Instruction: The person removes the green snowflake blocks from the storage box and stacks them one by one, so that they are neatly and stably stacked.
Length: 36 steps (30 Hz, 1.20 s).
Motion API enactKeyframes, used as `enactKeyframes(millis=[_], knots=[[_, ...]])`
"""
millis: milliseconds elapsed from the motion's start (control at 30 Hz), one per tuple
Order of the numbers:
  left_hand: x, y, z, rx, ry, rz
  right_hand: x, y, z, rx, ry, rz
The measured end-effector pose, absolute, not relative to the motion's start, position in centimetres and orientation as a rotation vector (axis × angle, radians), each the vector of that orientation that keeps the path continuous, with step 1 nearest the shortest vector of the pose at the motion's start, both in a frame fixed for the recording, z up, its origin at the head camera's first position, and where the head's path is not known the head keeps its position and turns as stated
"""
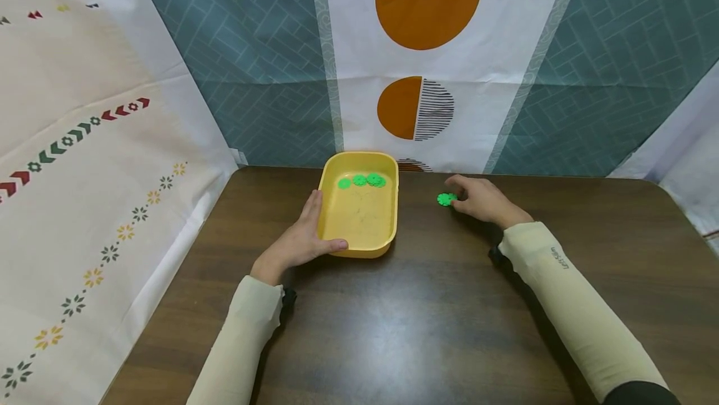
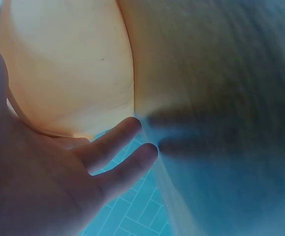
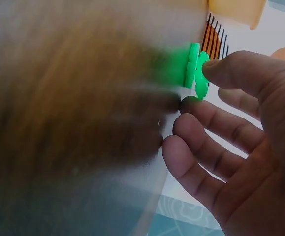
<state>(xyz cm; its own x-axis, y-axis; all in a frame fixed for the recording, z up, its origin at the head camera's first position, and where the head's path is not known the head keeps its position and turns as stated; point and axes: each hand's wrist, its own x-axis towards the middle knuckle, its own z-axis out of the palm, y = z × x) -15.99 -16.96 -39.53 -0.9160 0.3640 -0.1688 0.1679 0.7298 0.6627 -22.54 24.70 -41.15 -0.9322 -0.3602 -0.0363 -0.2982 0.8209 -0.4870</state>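
Patterned cloth [image 1: 258, 49] backs a brown table [image 1: 449, 342] and yellow tray [image 1: 359, 224].

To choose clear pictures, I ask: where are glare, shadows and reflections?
Head view: pale glare on the table, shadow beside the right sleeve; left wrist view: left hand dim, its fingers darkly reflected; right wrist view: green discs reflected as a blurred smear.
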Motion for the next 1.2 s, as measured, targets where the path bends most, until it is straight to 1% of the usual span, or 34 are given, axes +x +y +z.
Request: enactKeyframes(millis=[400, 700, 1200], knots=[[-15.92, -16.90, -39.47, 0.413, 2.639, 0.985, -22.36, 25.28, -41.70, -0.456, 2.860, -0.732], [-15.97, -16.87, -39.46, 0.393, 2.631, 0.990, -22.95, 25.45, -41.88, -0.438, 2.852, -0.727], [-16.21, -16.98, -39.66, 0.420, 2.639, 0.980, -23.11, 25.57, -41.99, -0.461, 2.850, -0.760]])
